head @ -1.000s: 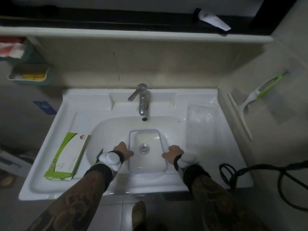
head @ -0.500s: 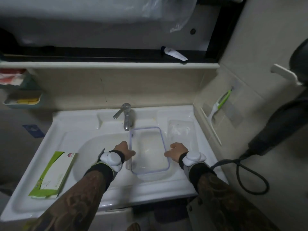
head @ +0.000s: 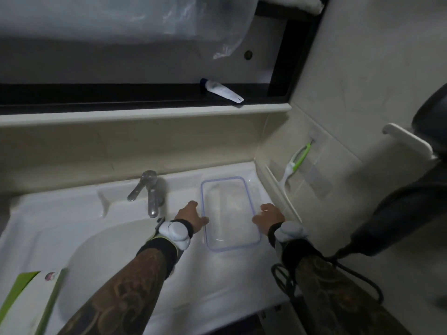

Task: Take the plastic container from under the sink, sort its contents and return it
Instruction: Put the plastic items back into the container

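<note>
A clear rectangular plastic container (head: 229, 213) with a pale purple rim is over the right ledge of the white sink (head: 72, 221), on top of a clear lid-like sheet lying there. It looks empty. My left hand (head: 192, 217) grips its left long side and my right hand (head: 267, 218) grips its right long side. Both wrists wear white trackers over black cuffs.
A chrome tap (head: 148, 192) stands just left of my left hand. A green and white box (head: 31, 303) lies on the sink's left ledge. A green-handled squeegee (head: 294, 165) hangs on the right wall. A tube (head: 221, 92) lies on the window ledge, and a black hose (head: 358, 274) loops at right.
Both hands have carried the container from over the basin drain to the right and back, onto the sink's right ledge. The view has tilted up and rightward.
</note>
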`<action>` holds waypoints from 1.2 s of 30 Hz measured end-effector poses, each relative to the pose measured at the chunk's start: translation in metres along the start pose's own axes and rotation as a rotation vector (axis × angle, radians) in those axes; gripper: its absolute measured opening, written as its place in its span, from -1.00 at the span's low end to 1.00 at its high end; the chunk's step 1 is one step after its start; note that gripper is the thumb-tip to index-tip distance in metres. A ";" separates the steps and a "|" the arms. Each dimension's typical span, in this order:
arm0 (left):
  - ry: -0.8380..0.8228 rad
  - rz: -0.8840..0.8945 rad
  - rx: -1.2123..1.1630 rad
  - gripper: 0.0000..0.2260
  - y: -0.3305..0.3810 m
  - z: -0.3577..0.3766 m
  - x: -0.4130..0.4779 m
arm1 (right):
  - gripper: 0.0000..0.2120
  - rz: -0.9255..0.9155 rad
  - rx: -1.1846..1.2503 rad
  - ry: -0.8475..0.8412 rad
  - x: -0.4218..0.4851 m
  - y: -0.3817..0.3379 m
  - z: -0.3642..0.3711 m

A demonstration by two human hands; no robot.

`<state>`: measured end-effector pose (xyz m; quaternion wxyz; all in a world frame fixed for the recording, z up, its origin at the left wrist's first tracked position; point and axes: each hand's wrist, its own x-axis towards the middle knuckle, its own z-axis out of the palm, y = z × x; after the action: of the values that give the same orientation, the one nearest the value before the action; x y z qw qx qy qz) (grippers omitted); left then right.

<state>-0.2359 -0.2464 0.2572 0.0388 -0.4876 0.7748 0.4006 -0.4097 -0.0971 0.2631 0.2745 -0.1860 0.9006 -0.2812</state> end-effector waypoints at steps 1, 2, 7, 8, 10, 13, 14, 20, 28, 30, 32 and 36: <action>-0.015 0.010 -0.010 -0.35 0.004 0.004 0.008 | -0.46 0.025 0.004 0.008 0.007 0.004 -0.001; -0.029 0.022 -0.021 -0.35 0.007 0.007 0.013 | -0.46 0.041 -0.001 0.020 0.011 0.007 -0.002; -0.082 0.050 -0.055 -0.34 0.020 0.028 0.037 | -0.49 0.099 -0.080 0.040 0.029 0.022 -0.005; -0.093 0.055 -0.061 -0.35 0.022 0.032 0.042 | -0.49 0.104 -0.107 0.039 0.034 0.026 -0.004; -0.112 0.061 -0.074 -0.35 0.025 0.039 0.049 | -0.49 0.119 -0.135 0.041 0.040 0.033 -0.003; -0.124 0.063 -0.082 -0.36 0.026 0.047 0.057 | -0.50 0.153 -0.131 0.016 0.045 0.042 -0.001; -0.130 0.063 -0.080 -0.35 0.027 0.049 0.061 | -0.50 0.168 -0.092 0.011 0.047 0.043 -0.001; -0.103 0.054 -0.065 -0.36 0.024 0.053 0.069 | -0.48 0.165 -0.063 0.042 0.053 0.044 0.004; -0.070 0.033 -0.095 -0.36 0.025 0.058 0.073 | -0.47 0.146 -0.026 0.032 0.061 0.042 0.001; -0.066 0.031 -0.094 -0.36 0.025 0.059 0.072 | -0.47 0.151 -0.006 0.039 0.062 0.042 0.001; -0.057 0.027 -0.097 -0.34 0.025 0.059 0.071 | -0.46 0.148 0.019 0.036 0.062 0.043 0.000; -0.016 0.016 -0.107 -0.29 0.025 0.053 0.065 | -0.42 0.139 0.060 0.050 0.057 0.040 -0.003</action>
<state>-0.3067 -0.2536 0.2069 0.0157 -0.4793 0.7558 0.4458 -0.4635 -0.0929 0.2184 0.2762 -0.1076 0.9090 -0.2929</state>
